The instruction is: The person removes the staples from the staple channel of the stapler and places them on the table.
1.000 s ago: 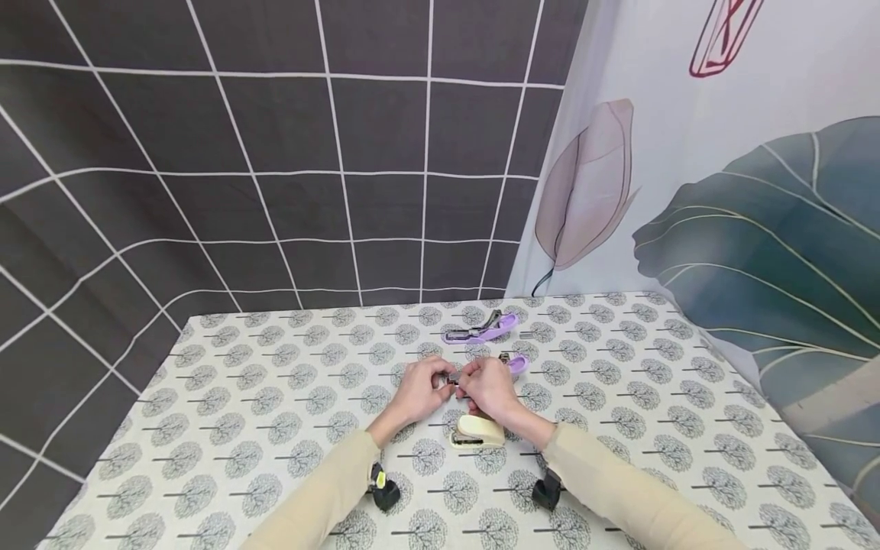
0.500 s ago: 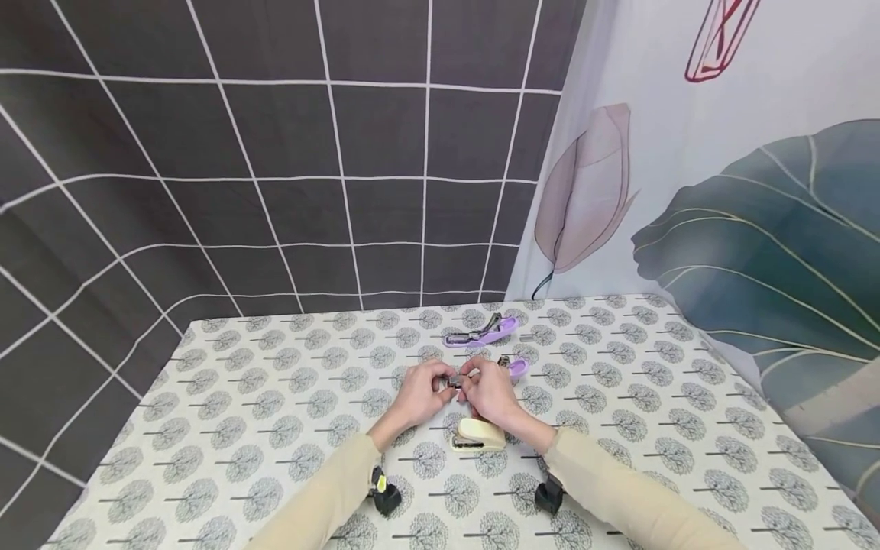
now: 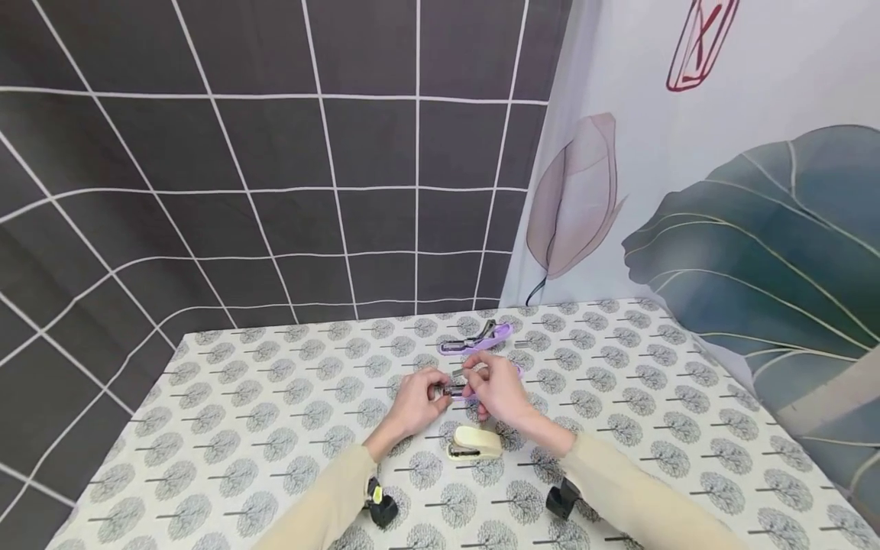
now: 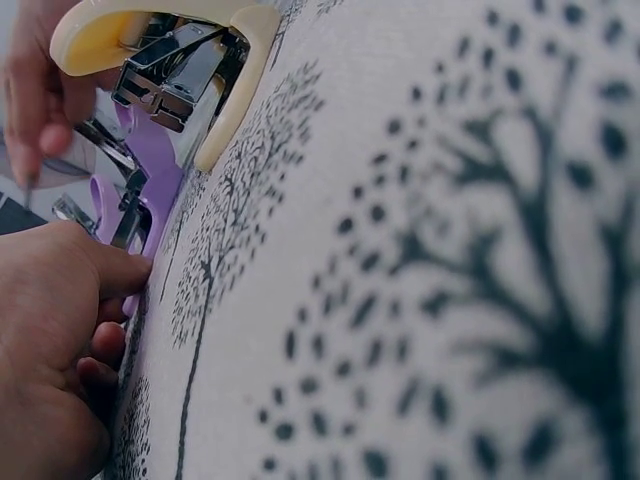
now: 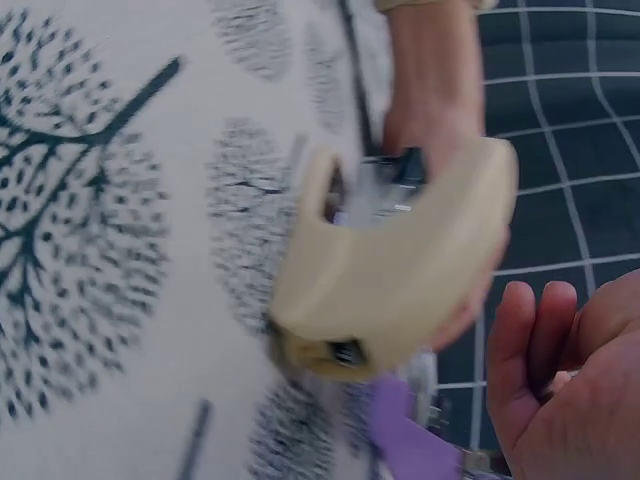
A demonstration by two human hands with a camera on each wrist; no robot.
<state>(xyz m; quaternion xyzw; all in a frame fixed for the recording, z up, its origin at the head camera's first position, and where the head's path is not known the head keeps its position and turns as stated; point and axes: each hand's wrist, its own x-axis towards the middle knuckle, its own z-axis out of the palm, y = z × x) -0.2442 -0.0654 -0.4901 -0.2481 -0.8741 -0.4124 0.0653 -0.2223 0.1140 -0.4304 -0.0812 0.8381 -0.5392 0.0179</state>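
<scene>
My left hand (image 3: 415,401) grips the front end of an opened purple stapler (image 4: 155,170), its thumb lying along the purple base in the left wrist view. Just to the right, my right hand (image 3: 500,388) pinches a small grey strip of staples (image 3: 457,373) above the stapler's metal channel (image 3: 454,391). The right hand partly covers the purple body in the head view. Nearer to me sits a cream stapler (image 3: 476,443), which looms large in the right wrist view and hides part of the left hand there.
Behind the hands lies a second purple stapler (image 3: 474,340), folded open. A small grey staple strip (image 3: 522,344) rests to its right on the tree-print tablecloth (image 3: 275,451). A dark grid curtain (image 3: 275,153) and a flower-print curtain (image 3: 639,76) hang behind.
My right hand has lifted and drawn slightly right, away from the left fingertips, with the strip of staples. More of the stapler's channel shows. The left hand keeps its grip.
</scene>
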